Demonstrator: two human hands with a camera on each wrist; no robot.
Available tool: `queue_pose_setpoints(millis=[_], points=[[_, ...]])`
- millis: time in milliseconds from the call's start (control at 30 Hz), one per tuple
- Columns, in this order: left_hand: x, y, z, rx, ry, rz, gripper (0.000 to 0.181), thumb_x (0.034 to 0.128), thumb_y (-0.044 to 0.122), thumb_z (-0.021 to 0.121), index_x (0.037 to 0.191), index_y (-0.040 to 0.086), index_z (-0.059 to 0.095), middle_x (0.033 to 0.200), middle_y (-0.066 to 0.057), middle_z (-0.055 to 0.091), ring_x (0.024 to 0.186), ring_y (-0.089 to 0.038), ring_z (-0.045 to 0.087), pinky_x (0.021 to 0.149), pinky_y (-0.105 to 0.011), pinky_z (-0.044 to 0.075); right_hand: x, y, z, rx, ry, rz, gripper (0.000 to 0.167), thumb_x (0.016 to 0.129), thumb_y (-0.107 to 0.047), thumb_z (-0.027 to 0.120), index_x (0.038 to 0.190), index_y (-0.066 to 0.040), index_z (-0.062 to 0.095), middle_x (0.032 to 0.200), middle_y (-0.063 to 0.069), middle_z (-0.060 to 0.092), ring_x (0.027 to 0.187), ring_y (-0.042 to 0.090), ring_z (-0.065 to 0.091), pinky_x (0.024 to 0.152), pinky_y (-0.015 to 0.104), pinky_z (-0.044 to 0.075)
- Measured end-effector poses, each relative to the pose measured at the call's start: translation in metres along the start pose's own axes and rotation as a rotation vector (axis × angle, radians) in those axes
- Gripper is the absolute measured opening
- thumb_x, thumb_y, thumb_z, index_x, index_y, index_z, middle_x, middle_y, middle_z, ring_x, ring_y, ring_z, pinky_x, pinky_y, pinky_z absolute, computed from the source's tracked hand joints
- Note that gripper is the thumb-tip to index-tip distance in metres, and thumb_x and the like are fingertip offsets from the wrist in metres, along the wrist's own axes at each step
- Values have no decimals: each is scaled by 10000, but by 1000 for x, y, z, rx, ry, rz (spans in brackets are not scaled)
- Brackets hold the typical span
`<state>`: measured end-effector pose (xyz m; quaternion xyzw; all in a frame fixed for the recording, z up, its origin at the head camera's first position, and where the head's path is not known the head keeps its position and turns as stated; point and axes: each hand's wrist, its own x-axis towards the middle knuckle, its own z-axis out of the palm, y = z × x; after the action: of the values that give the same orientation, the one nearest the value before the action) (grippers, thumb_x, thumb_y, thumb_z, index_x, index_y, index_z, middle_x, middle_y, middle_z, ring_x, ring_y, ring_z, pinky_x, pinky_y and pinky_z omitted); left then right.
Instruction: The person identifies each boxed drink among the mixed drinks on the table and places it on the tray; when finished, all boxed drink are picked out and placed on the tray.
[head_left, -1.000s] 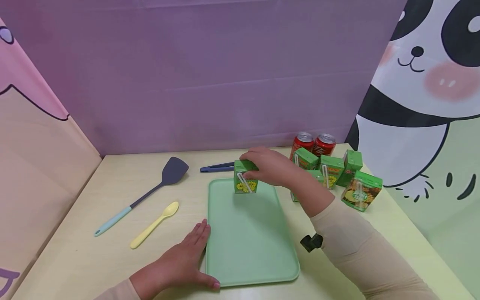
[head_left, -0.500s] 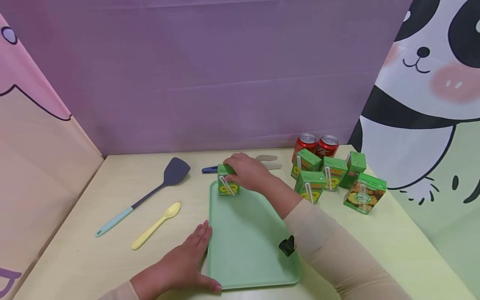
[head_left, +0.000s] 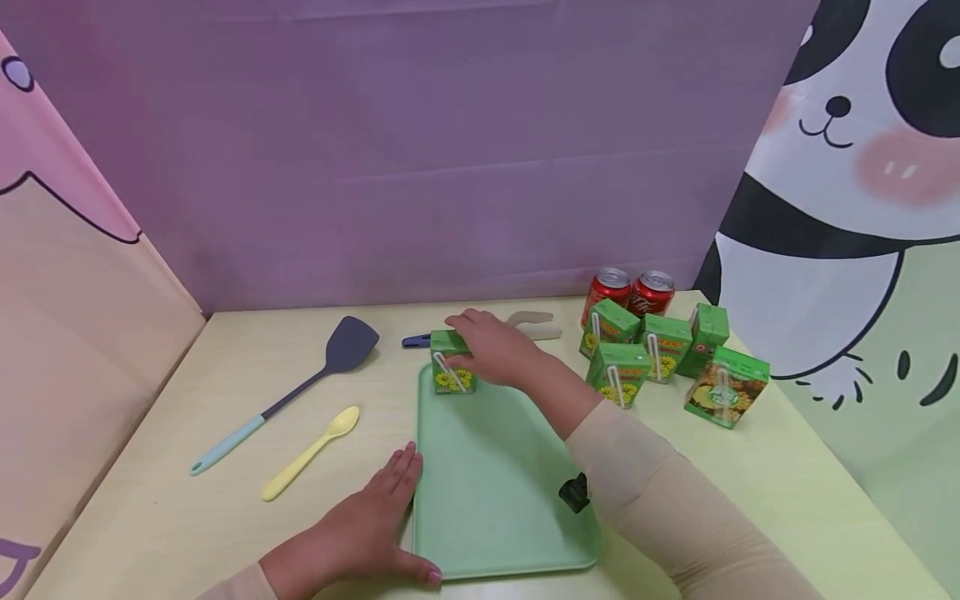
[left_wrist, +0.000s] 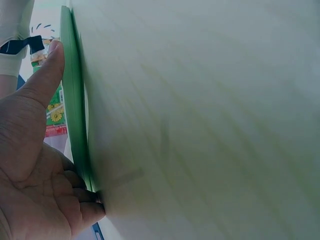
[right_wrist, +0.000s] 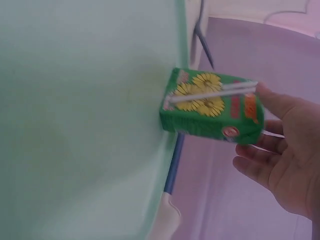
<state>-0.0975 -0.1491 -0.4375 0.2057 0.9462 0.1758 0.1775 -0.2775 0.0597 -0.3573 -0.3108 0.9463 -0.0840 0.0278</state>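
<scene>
My right hand [head_left: 495,348] holds a green juice box [head_left: 452,382] by its upper part, with the thumb on the near side. The juice box is upright, with yellow flowers and a white straw on its face. It stands at the far left corner of a pale green tray [head_left: 495,483]; in the right wrist view the bottom of the juice box [right_wrist: 200,100] meets the tray surface. At the tray's left side lies my left hand [head_left: 367,521], fingers straight, fingertips and thumb touching the rim. The left wrist view has its thumb [left_wrist: 47,75] along the tray edge [left_wrist: 74,90].
Several more juice boxes [head_left: 619,371] are grouped at the right, before two red cans [head_left: 651,293]. Tongs [head_left: 536,332] lie behind the tray, partly hidden by the right hand. Left of the tray are a dark spatula [head_left: 351,343] and a yellow spoon [head_left: 309,454].
My right hand has carried the juice box leftward and slightly nearer, to the tray's far left corner. Over the last half second it has barely moved. The left hand stays in place.
</scene>
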Motion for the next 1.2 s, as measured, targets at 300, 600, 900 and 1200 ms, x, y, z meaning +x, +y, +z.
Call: queue_pose_setpoints(millis=[300,600,900,1200], points=[[-3,-1,1,-4,19,9,1382,593,873,642,1575,48,127,1659,-115,42,1521,-318,84,1157,-538,293,-35,33,-42,52,26,76,731,927,-538,602,1520,-185,362,1555,76,380,1437,290,348,1132,509,354],[-4,-1,0,7,26,22,1371,606,865,645,1569,30,140,1656,-133,48,1519,-330,86,1154,-543,296,-84,81,-68,43,31,139,654,898,-473,679,1428,-156,462,1357,81,564,1240,279,540,1008,515,466],[-5,2,-2,-7,12,16,1375,601,859,653,1572,39,130,1658,-126,43,1521,-327,78,1156,-546,289,-116,117,-62,3,-60,198,653,857,-387,754,1389,-85,525,1373,137,570,1293,348,498,1033,570,435],[-2,1,1,5,17,23,1390,588,878,636,1573,41,126,1658,-127,39,1521,-325,79,1157,-543,288,-127,130,-51,13,-159,252,573,859,-220,766,1370,-67,557,1358,192,574,1244,374,533,1018,562,451]])
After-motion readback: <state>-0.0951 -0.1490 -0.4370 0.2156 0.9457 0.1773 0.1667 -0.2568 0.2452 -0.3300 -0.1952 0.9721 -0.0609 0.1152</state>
